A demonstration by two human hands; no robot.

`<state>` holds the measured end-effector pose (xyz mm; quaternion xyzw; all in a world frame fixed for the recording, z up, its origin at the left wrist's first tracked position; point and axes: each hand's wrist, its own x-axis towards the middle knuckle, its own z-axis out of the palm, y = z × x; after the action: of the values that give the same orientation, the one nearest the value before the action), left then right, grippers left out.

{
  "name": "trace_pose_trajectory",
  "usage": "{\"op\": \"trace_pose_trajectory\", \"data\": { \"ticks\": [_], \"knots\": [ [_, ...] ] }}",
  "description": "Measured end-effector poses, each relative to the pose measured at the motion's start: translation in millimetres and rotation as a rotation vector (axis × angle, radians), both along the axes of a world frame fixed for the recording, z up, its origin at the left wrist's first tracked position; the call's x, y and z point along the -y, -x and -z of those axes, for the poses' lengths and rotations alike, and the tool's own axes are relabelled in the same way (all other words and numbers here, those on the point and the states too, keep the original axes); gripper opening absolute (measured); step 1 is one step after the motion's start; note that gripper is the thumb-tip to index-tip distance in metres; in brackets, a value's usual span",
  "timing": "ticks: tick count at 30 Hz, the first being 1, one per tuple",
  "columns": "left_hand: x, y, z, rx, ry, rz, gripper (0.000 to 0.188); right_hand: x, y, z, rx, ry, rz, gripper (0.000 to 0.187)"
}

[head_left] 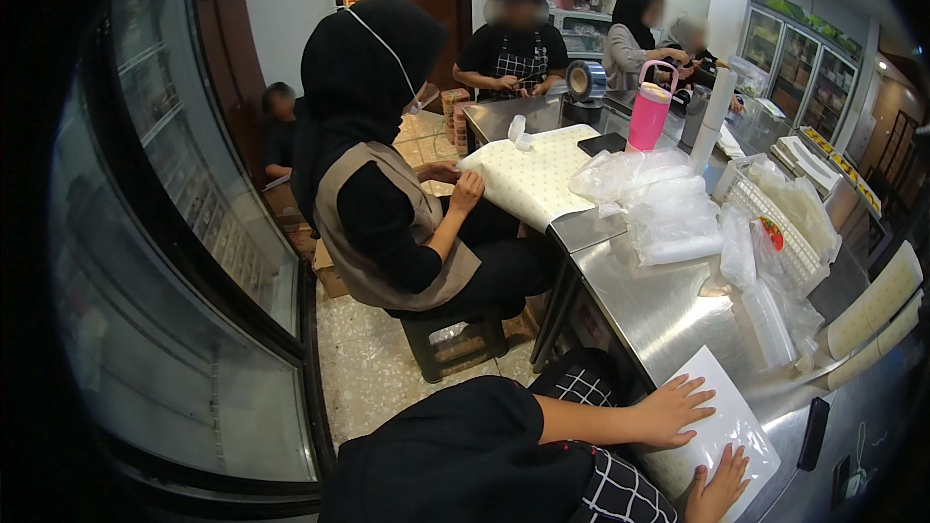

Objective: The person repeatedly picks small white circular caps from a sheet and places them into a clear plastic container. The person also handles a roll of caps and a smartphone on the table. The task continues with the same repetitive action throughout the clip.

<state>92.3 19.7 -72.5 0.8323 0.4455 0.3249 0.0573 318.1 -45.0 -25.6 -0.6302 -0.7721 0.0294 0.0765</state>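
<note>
My left hand (675, 411) lies flat with fingers spread on a glossy white sheet (715, 389) at the edge of the steel table. My right hand (719, 486) rests on the same sheet nearer the lower edge, its fingers also apart. Neither hand holds anything. The sheet looks smooth and shiny; whether it is one layer or several I cannot tell. Beside it, a black flat object (814, 434) lies to the right of my hands. Clear plastic bags and rolls (767, 320) lie just beyond the sheet.
A seated co-worker (387, 203) handles cream patterned paper (533, 174) across the steel table (630, 281). A pink tumbler (649, 116), a phone (602, 143), plastic packs (668, 213) and a white basket (775, 223) stand beyond. Rolled patterned sheets (872, 315) lie right. Other people work behind.
</note>
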Motion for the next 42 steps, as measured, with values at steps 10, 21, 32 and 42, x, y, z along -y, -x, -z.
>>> {"op": "trace_pose_trajectory", "data": {
  "ticks": [10, 21, 32, 42],
  "knots": [
    [3, -1, -7, -0.013, 0.023, 0.0, 0.055, -29, -15, 4, -0.111, 0.043, 0.006, 0.072],
    [-5, -7, -45, -0.25, 0.218, -0.007, 0.059, -60, 15, -6, -0.082, 0.066, 0.189, 0.06],
    [-14, -17, -33, -0.222, 0.27, 0.019, 0.073, -57, 16, -10, -0.104, 0.072, 0.193, 0.06],
    [-8, -16, -31, -0.231, 0.223, -0.004, 0.074, -51, 23, -23, -0.114, 0.079, 0.194, 0.06]
  ]
}}
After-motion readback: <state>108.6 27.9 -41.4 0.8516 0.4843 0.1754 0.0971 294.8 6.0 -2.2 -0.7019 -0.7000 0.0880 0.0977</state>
